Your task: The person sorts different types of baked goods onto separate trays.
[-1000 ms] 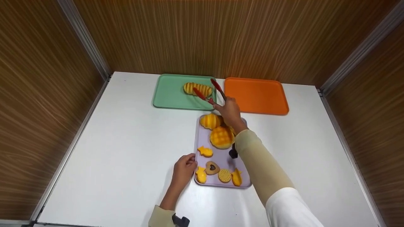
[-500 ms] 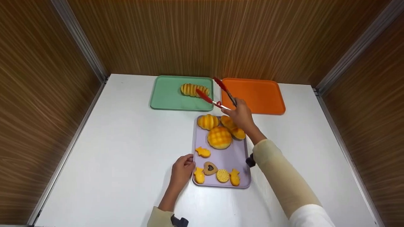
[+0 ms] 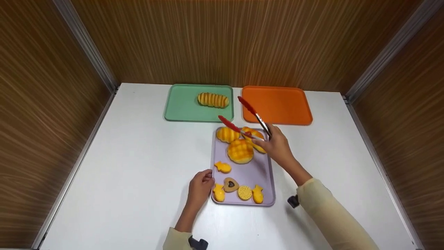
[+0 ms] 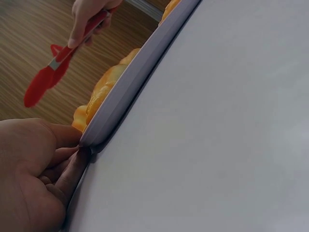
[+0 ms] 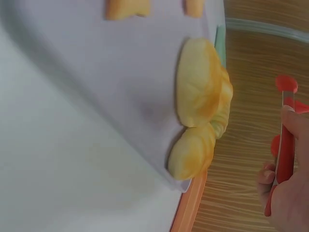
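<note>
My left hand [image 3: 201, 187] pinches the left edge of the lilac tray [image 3: 255, 173]; in the left wrist view its fingers lie at the tray's rim. My right hand [image 3: 279, 146] grips red-tipped tongs [image 3: 230, 124], whose arms are spread with nothing between them. The tongs are above the far end of the lilac tray, overlapping a striped roll [image 3: 227, 135] and a long bread [image 3: 260, 147] there. A round bread with a grid pattern [image 3: 240, 151] lies just nearer. Fish-shaped pieces [image 3: 223, 167], a heart cookie [image 3: 230, 185] and a round biscuit [image 3: 245, 193] occupy the near half.
Behind the lilac tray stand a green tray [image 3: 184, 111] and an orange tray [image 3: 277, 106], side by side. One ridged bread [image 3: 213, 100] lies on the green one. Wood-grain panels [image 3: 222, 41] wall in the white table [image 3: 138, 173] at the back and sides.
My right hand has drawn the tongs back from near the ridged bread on the green tray, toward me and to the right, over the lilac tray. My left hand stays at the tray's edge.
</note>
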Action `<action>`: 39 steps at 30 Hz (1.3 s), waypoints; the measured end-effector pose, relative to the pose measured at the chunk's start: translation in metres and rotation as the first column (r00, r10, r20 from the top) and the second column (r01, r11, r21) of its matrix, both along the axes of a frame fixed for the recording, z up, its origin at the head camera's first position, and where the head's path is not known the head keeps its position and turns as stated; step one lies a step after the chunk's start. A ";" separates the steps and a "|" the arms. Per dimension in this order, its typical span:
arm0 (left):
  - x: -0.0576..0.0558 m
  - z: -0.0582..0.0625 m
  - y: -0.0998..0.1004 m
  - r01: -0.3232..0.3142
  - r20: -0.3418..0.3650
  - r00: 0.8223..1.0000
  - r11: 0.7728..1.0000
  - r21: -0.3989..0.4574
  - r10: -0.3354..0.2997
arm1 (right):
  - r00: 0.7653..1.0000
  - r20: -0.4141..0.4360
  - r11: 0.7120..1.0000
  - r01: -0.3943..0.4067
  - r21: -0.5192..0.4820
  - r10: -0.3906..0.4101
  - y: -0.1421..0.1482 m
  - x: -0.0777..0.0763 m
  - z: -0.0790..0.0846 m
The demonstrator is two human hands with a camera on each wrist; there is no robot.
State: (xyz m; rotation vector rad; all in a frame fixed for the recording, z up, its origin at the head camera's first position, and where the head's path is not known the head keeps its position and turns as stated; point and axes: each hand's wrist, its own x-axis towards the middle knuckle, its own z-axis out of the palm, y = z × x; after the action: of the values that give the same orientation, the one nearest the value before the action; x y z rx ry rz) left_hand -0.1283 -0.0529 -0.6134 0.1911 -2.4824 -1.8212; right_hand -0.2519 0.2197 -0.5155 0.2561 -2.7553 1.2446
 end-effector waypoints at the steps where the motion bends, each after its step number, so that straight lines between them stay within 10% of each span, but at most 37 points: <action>1: 0.000 0.000 0.000 -0.001 -0.006 1.000 1.000 -0.001 0.001 | 1.000 0.001 1.000 -0.005 0.009 0.005 0.003 0.005 -0.001; 23: 0.001 -0.001 0.000 0.004 -0.012 1.000 1.000 0.020 -0.004 | 0.989 0.142 0.987 -0.069 0.148 0.048 0.059 0.100 -0.023; 39: 0.001 0.000 0.001 -0.013 0.004 1.000 0.999 -0.045 0.013 | 0.958 0.279 0.978 0.008 0.209 -0.068 0.069 0.129 -0.043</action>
State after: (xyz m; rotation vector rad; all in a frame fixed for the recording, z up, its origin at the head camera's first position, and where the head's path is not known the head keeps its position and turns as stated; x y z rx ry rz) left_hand -0.1273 -0.0515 -0.6135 0.2085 -2.5157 -1.7600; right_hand -0.1231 0.2891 -0.5584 0.0397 -3.1233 1.0598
